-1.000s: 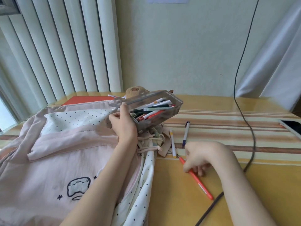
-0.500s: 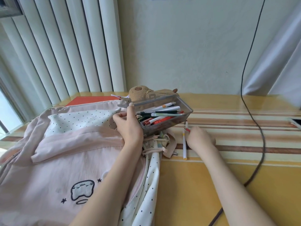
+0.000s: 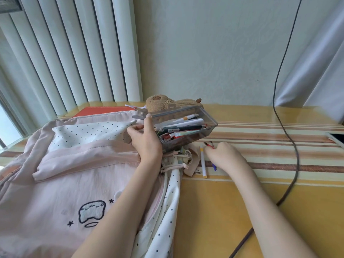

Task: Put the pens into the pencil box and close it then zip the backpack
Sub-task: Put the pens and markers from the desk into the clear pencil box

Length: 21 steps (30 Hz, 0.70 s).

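- Pale vertical blinds [image 3: 61, 58] fill the wall at 10 o'clock, a plain cream wall runs behind, and a glossy yellow table [image 3: 214, 211] with brown and cream stripes spreads below.
- Across the left half of the table lies a pink backpack [image 3: 55, 183] with a white polka-dot lining and a small embroidered figure on its front; its opening gapes toward 3 o'clock, unzipped.
- At 12 o'clock of the backpack, the left hand [image 3: 147, 142] is wrapped around the near end of a clear grey pencil box [image 3: 186, 131], fingers over its rim, holding it tilted above the bag's top edge.
- The box is open and already holds a jumble of pens, white, black, red and green among them.
- Just behind the box, at 12 o'clock, sits a brown plush toy [image 3: 163, 103], and at 10 o'clock from it an orange notebook [image 3: 100, 110] peeks out from behind the backpack.
- The right hand [image 3: 225, 155] rests knuckles-up on the table at 4 o'clock of the box, fingers curled around a red pen [image 3: 208, 144] whose tip pokes out toward the box; a blue tip [image 3: 214, 167] shows at the near side of the hand, though whether it is gripped I cannot tell.
- Just left of that hand, a white pen with yellow ends [image 3: 202, 161] lies on the table, beside the backpack's drawstrings.
- A dark cable [image 3: 290, 138] hangs down the wall and trails across the table at 3 o'clock.
- At the far right edge, a phone [image 3: 337, 138] lies flat.
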Each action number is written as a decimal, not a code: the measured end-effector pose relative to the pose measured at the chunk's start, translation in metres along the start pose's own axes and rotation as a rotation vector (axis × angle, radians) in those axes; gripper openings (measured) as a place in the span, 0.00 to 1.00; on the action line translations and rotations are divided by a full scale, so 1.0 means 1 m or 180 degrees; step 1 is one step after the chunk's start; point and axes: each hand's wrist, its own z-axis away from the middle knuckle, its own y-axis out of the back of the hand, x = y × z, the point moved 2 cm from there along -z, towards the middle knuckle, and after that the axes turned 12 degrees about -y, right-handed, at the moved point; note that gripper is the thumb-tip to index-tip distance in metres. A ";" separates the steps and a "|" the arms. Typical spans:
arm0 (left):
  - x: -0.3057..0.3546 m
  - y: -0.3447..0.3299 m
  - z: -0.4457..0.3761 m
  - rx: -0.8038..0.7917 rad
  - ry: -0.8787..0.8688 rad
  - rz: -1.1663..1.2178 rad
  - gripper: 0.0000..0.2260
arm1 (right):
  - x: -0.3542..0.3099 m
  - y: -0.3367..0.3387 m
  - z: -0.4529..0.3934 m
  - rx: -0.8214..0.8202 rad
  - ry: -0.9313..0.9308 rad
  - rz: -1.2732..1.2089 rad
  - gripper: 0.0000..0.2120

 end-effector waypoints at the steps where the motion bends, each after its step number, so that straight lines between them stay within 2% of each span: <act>1: 0.000 0.000 0.000 -0.0001 0.0001 0.0001 0.15 | -0.001 -0.002 0.004 -0.0027 0.0004 0.0138 0.22; 3: 0.000 0.000 0.001 -0.0024 -0.0013 -0.0005 0.14 | -0.005 -0.007 0.011 0.0101 0.0043 0.0621 0.23; 5: 0.000 0.000 0.001 -0.0049 -0.0021 0.0005 0.14 | -0.009 -0.013 0.014 0.0232 0.0123 0.0869 0.18; 7: 0.000 0.000 0.001 -0.0069 -0.0030 0.0005 0.15 | -0.014 -0.019 0.013 0.0193 0.0176 0.0724 0.12; 9: 0.000 0.001 0.001 -0.0073 -0.0029 0.0001 0.15 | -0.014 -0.019 0.011 0.0234 0.0212 0.0506 0.09; 11: 0.000 0.001 0.000 -0.0074 0.0062 0.0011 0.15 | -0.008 -0.011 0.005 0.0263 0.0181 0.0390 0.11; 14: -0.001 0.001 -0.002 -0.0036 0.0298 0.0091 0.16 | 0.012 0.011 -0.008 -0.0164 0.0005 -0.0030 0.16; 15: 0.000 0.001 -0.003 -0.0033 0.0339 0.0083 0.16 | 0.017 0.019 -0.010 -0.0167 -0.0025 -0.0304 0.18; 17: 0.001 0.002 -0.003 -0.0112 0.0364 -0.0015 0.16 | 0.019 0.032 -0.010 0.0292 0.0125 -0.1241 0.20; 19: -0.001 0.001 -0.002 -0.0328 0.0358 -0.0233 0.18 | 0.015 0.044 -0.004 0.0691 0.0462 -0.3131 0.20; 21: -0.001 -0.002 0.001 -0.0708 0.0265 -0.0466 0.21 | 0.008 0.061 0.007 0.0400 0.0999 -0.4994 0.20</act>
